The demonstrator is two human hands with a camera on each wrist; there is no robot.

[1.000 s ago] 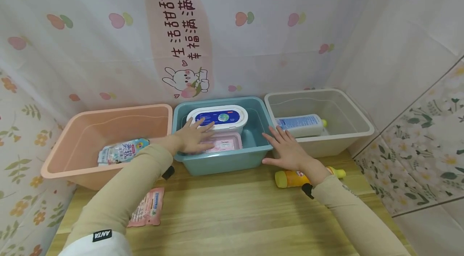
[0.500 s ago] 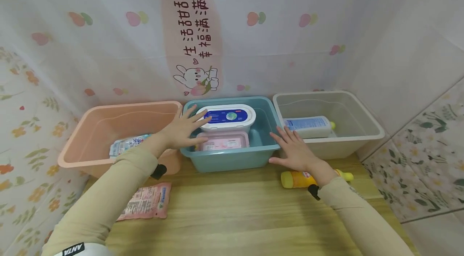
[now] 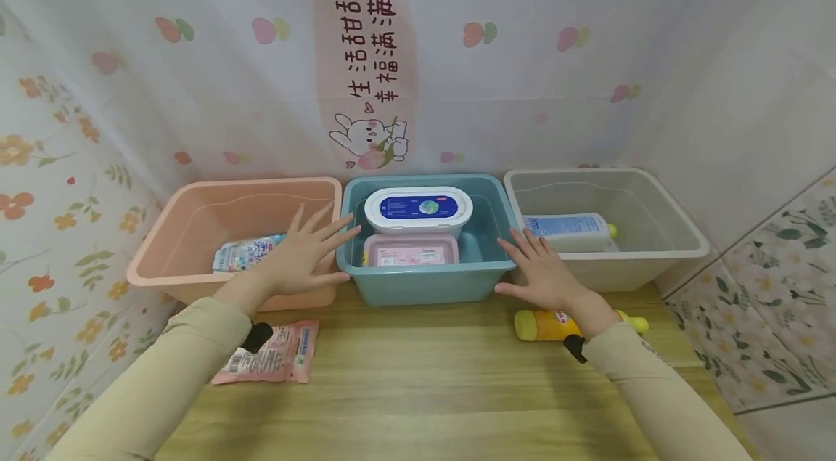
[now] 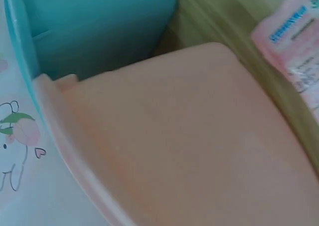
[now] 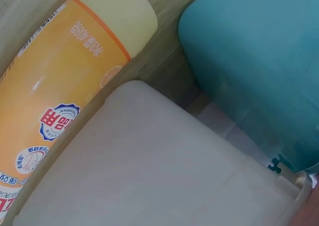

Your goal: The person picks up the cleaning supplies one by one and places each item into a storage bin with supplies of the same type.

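Observation:
My left hand point(image 3: 294, 258) is spread with straight fingers over the right end of the peach bin point(image 3: 196, 229), its fingertips near the blue bin point(image 3: 424, 290). It holds nothing. My right hand point(image 3: 545, 276), fingers also spread, lies at the front corner where the blue bin meets the grey bin point(image 3: 640, 272); firm contact cannot be made out. Inside the blue bin sit a white oval tub point(image 3: 418, 207) with a blue label and a pink lidded box point(image 3: 411, 252). The peach bin has a soft printed pouch point(image 3: 238, 255) in it, partly behind my left hand.
A white bottle point(image 3: 567, 227) with a yellow-green cap lies in the grey bin. On the wooden table point(image 3: 418, 388), a pink packet point(image 3: 294, 356) lies at the left and an orange bottle point(image 3: 547, 325) at the right, partly under my right wrist. A printed curtain point(image 3: 522, 83) hangs behind.
My left hand has moved left, off the tub and pink box in the blue bin to over the peach bin. My right hand stays by the grey bin's corner. The view has shifted left.

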